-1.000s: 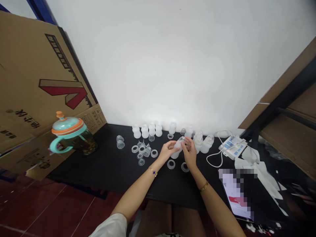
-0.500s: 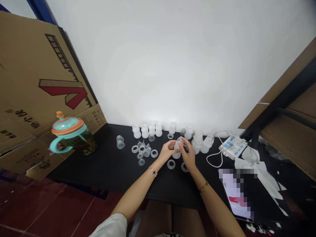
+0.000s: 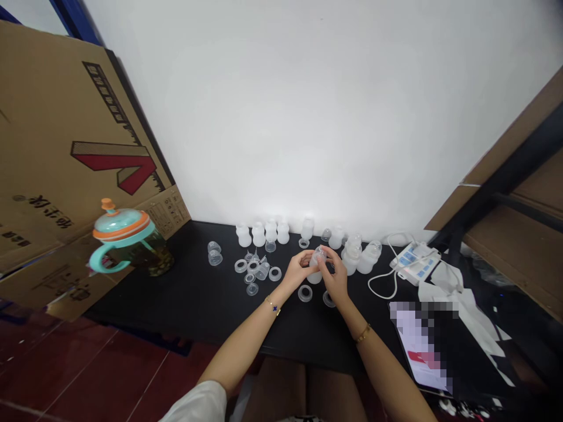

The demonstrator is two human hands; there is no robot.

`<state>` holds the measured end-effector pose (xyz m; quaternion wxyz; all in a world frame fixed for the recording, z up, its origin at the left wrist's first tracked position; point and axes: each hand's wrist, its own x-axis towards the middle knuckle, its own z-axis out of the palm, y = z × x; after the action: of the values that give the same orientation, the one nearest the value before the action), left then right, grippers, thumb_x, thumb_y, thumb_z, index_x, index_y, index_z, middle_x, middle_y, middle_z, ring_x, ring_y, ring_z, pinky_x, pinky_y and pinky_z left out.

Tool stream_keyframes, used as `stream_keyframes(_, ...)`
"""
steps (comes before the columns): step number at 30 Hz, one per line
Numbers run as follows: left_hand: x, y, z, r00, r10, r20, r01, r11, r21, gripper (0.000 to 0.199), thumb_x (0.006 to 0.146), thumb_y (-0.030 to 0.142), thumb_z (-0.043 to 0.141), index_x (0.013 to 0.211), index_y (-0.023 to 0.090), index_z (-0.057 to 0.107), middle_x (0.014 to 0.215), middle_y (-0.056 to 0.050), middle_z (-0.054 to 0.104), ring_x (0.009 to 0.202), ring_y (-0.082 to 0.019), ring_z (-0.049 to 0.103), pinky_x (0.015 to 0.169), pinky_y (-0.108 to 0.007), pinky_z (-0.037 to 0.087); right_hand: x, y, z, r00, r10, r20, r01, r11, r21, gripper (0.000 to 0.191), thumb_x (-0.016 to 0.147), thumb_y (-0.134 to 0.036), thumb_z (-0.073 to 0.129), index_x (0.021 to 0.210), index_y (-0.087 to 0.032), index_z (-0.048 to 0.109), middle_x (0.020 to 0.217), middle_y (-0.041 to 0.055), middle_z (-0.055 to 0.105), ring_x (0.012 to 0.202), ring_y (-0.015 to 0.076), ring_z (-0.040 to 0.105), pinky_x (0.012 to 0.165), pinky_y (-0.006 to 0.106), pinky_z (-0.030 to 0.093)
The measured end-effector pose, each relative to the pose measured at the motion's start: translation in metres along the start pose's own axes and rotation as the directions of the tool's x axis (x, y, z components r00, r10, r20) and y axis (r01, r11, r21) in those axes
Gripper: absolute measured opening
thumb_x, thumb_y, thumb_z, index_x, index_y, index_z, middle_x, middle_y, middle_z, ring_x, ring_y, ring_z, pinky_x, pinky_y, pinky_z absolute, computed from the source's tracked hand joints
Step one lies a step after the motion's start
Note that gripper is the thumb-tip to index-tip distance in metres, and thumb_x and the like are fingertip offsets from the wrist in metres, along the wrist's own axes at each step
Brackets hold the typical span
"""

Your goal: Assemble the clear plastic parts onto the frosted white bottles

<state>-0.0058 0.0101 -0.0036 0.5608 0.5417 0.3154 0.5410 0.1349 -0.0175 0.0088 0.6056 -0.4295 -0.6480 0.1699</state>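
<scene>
The fingers of the left hand (image 3: 297,271) and right hand (image 3: 335,278) curl closed around a frosted plastic bottle (image 3: 314,277), hiding most of it; its clear top (image 3: 319,255) is hard to make out. Just below the fingers lie two plastic rings (image 3: 305,293), and beyond them stand more frosted bottles (image 3: 271,232) on a black tabletop (image 3: 185,299). Farther right sits a white power strip (image 3: 414,262); farther left, a lidded glass mug (image 3: 132,249) stands before a cardboard box (image 3: 79,146), beneath a white wall (image 3: 308,117).
</scene>
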Motion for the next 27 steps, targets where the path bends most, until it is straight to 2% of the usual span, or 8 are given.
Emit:
stream_keyframes(6,0.0,0.0018,-0.0004,1.0,0.008,-0.01,-0.007,0.998,0.067,0.053,0.064,0.036,0.093,0.109,0.016,0.071,0.109,-0.012,0.076,0.103,-0.026,0.071,0.096,-0.037,0.052,-0.0008,0.0006,-0.0008,1.0,-0.025,0.005,0.025,0.999,-0.026,0.032,0.098,-0.037,0.058,0.127,-0.026,0.064,0.129,0.0107,0.068,0.116,0.0281,0.066,0.091,0.044,0.057)
stream_keyframes(11,0.0,0.0008,-0.0019,1.0,0.027,-0.015,-0.025,0.99,0.138,0.05,0.067,0.034,0.091,0.109,0.016,0.071,0.109,-0.011,0.076,0.106,-0.027,0.07,0.098,-0.037,0.051,-0.0017,0.0021,-0.0004,1.0,-0.028,0.011,0.029,0.999,-0.03,0.032,0.098,-0.036,0.057,0.127,-0.026,0.063,0.129,0.0103,0.068,0.116,0.0279,0.065,0.092,0.044,0.056)
stream_keyframes(27,0.0004,0.0033,-0.0036,1.0,0.003,0.009,-0.005,0.985,0.17,0.049,0.067,0.032,0.09,0.11,0.016,0.07,0.111,-0.011,0.075,0.106,-0.027,0.07,0.097,-0.038,0.05,-0.002,0.007,0.0,0.999,-0.047,0.006,0.048,0.998,-0.031,0.031,0.097,-0.035,0.058,0.126,-0.026,0.062,0.127,0.0101,0.068,0.116,0.0272,0.065,0.091,0.043,0.056)
